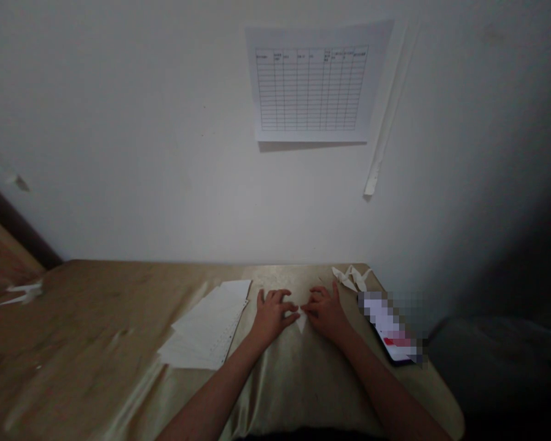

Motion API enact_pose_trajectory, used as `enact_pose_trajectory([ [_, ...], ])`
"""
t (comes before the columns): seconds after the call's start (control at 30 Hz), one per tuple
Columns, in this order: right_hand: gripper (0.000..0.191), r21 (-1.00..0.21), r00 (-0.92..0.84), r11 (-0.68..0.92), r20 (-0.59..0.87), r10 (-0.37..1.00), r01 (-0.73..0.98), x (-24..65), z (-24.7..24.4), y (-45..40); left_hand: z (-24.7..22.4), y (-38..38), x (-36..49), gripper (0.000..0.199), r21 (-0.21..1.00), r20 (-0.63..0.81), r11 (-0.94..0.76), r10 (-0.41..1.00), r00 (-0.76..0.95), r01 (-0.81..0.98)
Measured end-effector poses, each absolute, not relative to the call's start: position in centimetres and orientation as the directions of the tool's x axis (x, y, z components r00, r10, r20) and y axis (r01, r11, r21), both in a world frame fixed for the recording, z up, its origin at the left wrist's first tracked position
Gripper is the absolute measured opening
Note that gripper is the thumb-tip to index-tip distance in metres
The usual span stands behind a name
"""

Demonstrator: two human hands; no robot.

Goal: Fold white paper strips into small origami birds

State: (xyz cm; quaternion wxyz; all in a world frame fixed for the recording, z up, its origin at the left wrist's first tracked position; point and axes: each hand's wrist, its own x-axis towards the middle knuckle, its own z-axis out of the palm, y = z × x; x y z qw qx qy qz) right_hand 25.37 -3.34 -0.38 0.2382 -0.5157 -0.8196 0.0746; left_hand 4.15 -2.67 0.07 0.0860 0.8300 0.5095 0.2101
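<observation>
A small piece of white folded paper (302, 323) with a pointed lower end lies between my two hands, low over the table. My left hand (270, 315) has its thumb and forefinger closed at the paper's left edge, its other fingers curled loosely. From the opposite side my right hand (327, 312) pinches the paper near its top, with one finger raised away from it. The fingertips cover the paper's upper part, so its full shape is hidden.
Loose white sheets with punched edges (209, 327) lie left of my hands. On the right are a phone (390, 331) with a lit screen and a folded white paper shape (352, 278). A printed grid sheet (312, 86) hangs on the wall behind the cloth-covered table (119, 324).
</observation>
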Motion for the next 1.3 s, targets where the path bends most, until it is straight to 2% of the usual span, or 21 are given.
enact_pose_trajectory([
  [0.17, 0.029, -0.353, -0.371, 0.448, 0.266, 0.89, 0.821, 25.3, -0.2, -3.4, -0.1, -2.7, 4.2, 0.011, 0.326, 0.253, -0.465, 0.882, 0.398, 0.823],
  [0.4, 0.02, -0.313, -0.337, 0.402, 0.244, 0.91, 0.86, 25.6, 0.9, -3.7, 0.0, -2.4, 4.3, 0.016, 0.296, 0.209, -0.44, 0.896, 0.392, 0.848],
  [0.63, 0.018, -0.379, -0.232, 0.3, 0.214, 0.949, 0.875, 26.2, 0.7, -3.6, 0.2, -2.6, 4.3, 0.019, 0.325, 0.205, -0.398, 0.915, 0.347, 0.858],
  [1.3, 0.008, -0.439, -0.157, 0.24, 0.218, 0.963, 0.866, 26.4, -0.1, -3.1, 0.3, -3.1, 4.5, 0.017, 0.368, 0.216, -0.339, 0.937, 0.275, 0.866],
])
